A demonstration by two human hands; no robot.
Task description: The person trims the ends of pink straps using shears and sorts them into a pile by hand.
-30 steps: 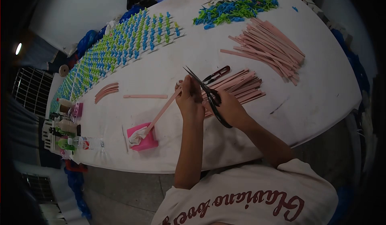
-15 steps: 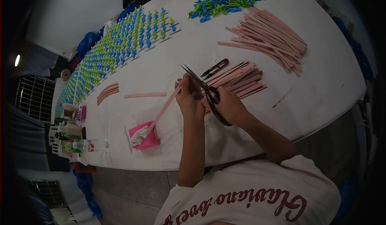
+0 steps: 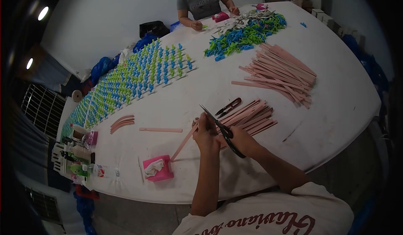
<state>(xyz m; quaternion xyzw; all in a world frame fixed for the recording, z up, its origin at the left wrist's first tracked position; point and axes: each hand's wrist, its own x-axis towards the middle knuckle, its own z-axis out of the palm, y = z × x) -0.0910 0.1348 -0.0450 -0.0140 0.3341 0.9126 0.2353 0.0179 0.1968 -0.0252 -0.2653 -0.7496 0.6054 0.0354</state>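
Observation:
Pinched in the fingers of my left hand (image 3: 206, 137) is a flat pink strip (image 3: 183, 145), slanting down to the left with its far end beside a pink tissue pack (image 3: 158, 168). My right hand (image 3: 244, 142) is closed around black-handled scissors (image 3: 226, 131), whose blades point up and left past my left fingertips. Just behind both hands lies a bundle of pink strips (image 3: 256, 118), partly covered by the right hand. Small dark thread snips (image 3: 228, 107) rest at the bundle's upper left. One single strip (image 3: 160, 130) lies flat to the left, with a few curved strips (image 3: 122, 123) beyond it.
A larger pile of pink strips (image 3: 281, 73) is at the right. Blue and green clips (image 3: 252, 33) are heaped at the back, near a seated person (image 3: 201, 4). Rows of upright clips (image 3: 138, 73) fill the left side. Bottles (image 3: 82, 153) stand at the left edge.
My view has tilted up, bringing the person across the table into sight. The held strip's lower end has shifted off the tissue pack to its right. Both hands keep their grip.

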